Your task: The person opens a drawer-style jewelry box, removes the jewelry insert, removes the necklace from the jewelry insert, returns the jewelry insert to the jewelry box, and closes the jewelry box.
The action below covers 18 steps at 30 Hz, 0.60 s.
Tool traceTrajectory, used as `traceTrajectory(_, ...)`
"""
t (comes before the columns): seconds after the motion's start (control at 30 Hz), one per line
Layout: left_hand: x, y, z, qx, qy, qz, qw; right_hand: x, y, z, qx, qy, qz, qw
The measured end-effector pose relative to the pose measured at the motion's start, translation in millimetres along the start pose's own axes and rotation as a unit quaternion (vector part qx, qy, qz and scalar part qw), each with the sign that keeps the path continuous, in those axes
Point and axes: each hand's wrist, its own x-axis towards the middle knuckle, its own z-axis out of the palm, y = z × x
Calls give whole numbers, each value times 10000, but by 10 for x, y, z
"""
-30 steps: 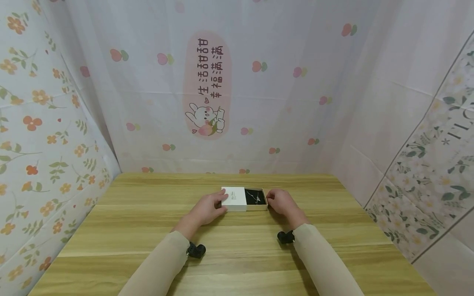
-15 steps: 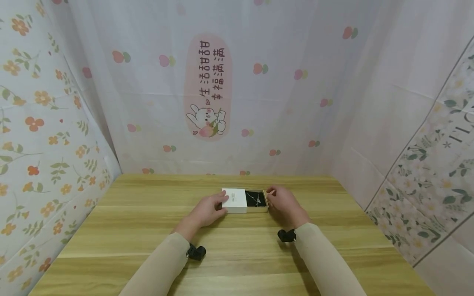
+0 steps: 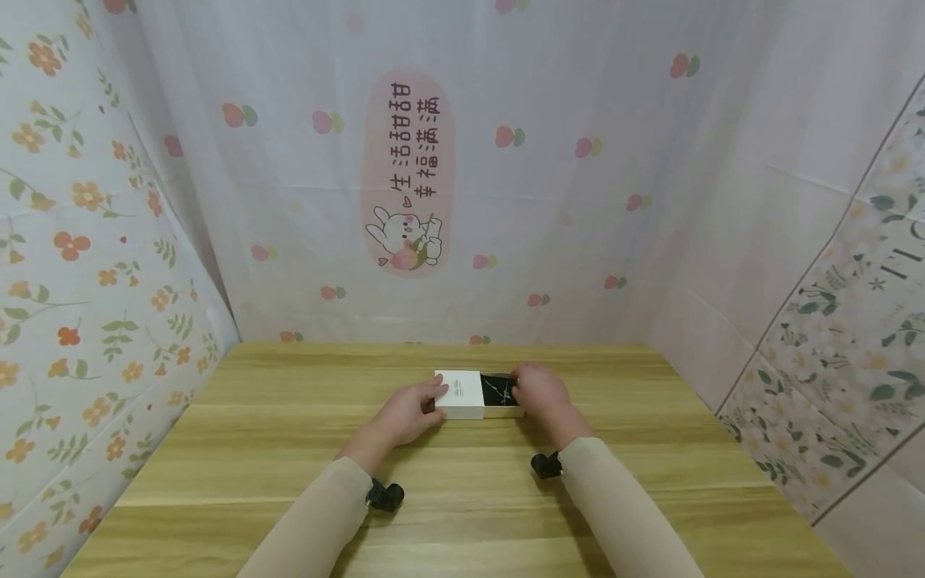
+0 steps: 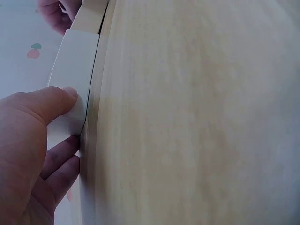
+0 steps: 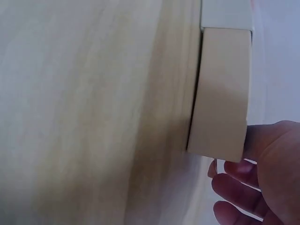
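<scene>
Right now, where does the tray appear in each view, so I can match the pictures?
Head: tray just right of and below centre, jutting from the cover.
Left wrist: tray at the top edge, left of centre.
Right wrist: tray right of centre, the cover above it.
Shared landmark: the cover, adjoining the tray in all three.

And the R hand [image 3: 540, 393] shifts left vs. a sec ago, from just beside the outer end of the tray [image 3: 501, 413] to over it, hiding part (some black lining [image 3: 495, 390] w/ it).
</scene>
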Motion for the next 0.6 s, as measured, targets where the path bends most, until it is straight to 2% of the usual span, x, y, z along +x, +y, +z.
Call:
traceTrajectory(0.17,11,-11,0,14,34,52,10000,-1,-52,17,-133,-58,99,9998)
traceTrajectory(0.6,11,-10,7,48,10,49,10000,11,-25,69,418,-196,341,9984)
